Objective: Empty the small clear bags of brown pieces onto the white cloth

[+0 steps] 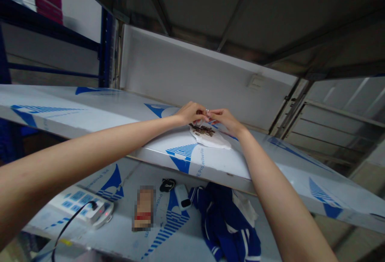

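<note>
My left hand [191,112] and my right hand [225,120] meet fingertip to fingertip over the upper shelf [150,150]. Both are closed in a pinch. A small pale bit shows where the fingers come together, too small to name. Just beneath them, a heap of short dark brown pieces [204,130] lies on a white sheet [212,142], paper or cloth. That sheet rests near the shelf's front edge. The left fingers partly hide its far side.
On the lower shelf are a power strip [81,204] with a black cable [67,226], a blurred-out flat item [143,209], a small black item [167,184], a pale blue device [182,196] and a blue-and-white garment [224,222]. A dark shelf underside [255,17] hangs overhead.
</note>
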Demonstrator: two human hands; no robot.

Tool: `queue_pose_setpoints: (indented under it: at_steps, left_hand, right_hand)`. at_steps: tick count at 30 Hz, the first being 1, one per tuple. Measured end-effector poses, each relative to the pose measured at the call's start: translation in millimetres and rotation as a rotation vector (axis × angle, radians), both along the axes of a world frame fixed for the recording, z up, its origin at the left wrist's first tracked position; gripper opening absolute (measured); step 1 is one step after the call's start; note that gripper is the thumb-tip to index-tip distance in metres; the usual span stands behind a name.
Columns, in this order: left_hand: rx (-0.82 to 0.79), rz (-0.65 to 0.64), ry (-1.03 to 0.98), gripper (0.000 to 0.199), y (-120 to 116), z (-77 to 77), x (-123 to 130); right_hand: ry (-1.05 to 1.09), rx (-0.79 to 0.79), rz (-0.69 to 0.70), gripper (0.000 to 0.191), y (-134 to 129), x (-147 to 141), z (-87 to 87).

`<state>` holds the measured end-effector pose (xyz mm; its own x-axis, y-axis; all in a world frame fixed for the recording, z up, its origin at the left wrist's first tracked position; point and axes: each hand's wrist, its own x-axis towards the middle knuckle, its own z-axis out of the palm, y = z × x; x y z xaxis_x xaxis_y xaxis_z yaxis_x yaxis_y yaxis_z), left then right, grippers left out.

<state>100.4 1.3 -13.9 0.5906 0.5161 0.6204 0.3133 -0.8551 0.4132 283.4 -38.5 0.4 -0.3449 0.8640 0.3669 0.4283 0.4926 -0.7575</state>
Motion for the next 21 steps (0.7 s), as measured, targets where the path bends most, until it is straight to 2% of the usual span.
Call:
queue_pose_setpoints:
  at_steps: [10, 16, 21]
  left_hand:
    - [-0.128, -0.101, -0.079, 0.02, -1.9, 0.3, -1.0]
    - [-0.168, -0.089, -0.088, 0.019, -6.1, 1.0, -0.6]
    - [-0.161, -0.071, -0.06, 0.013, -5.3, 1.6, -1.2]
  right_hand:
    - [0.028, -0.031, -0.022, 0.026, -1.9, -0.9, -1.1]
    - [0.011, -0.043, 0.019, 0.025, 0.7, 0.0, -0.3]
    - [-0.009, -0.044, -0.003, 0.026, 0.6, 0.4, 0.0]
